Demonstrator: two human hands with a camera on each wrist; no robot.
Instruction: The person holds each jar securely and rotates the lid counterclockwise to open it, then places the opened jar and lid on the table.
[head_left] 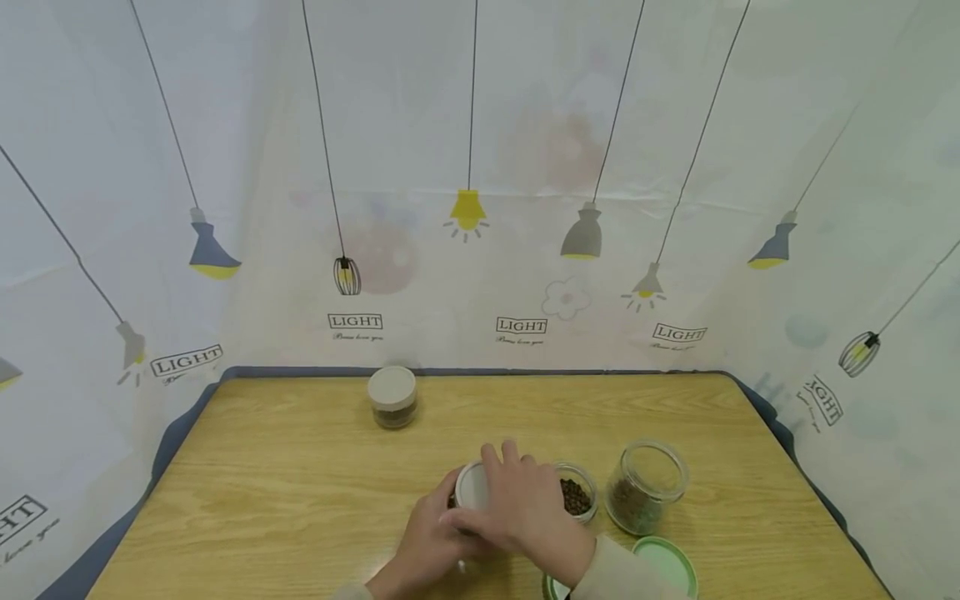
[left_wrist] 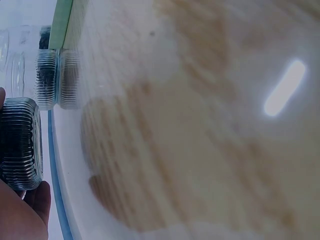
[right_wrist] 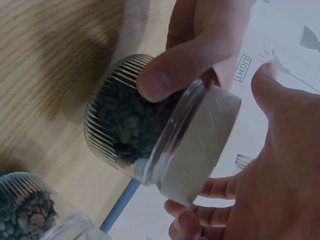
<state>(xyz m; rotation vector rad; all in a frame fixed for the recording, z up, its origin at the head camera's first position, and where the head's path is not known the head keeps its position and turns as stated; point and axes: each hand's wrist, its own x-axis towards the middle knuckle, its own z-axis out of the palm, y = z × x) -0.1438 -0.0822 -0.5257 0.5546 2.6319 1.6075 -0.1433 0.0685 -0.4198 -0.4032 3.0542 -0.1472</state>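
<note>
Our left hand [head_left: 433,532] wraps the held jar [right_wrist: 112,102] low at the table's near middle, its thumb pressed on the ribbed glass and its fingers curled round the far side. Through that glass we see dark, seed-like pieces [right_wrist: 129,122] filling most of the body; a white lid [right_wrist: 202,145] sits on the mouth. Our right hand [head_left: 521,504] spreads over this lid, thumb standing wide and fingers reaching round its edge; whether the fingertips press it, we cannot tell. At 3 o'clock from the held jar, just beside our right hand, the small jar [head_left: 592,492] stands uncovered, with dark, round pieces [head_left: 574,497] inside. Farther out at 3 o'clock we have the tall jar [head_left: 647,500], also uncovered, its brown contents in the lower part and bare glass above. Toward 4 o'clock lies a green lid [head_left: 666,564], partly behind our right sleeve [head_left: 618,575]. Well apart, between 10 and 11 o'clock, the back jar [head_left: 393,412] stands upright under a white cap [head_left: 392,387], something dark in its bottom.
</note>
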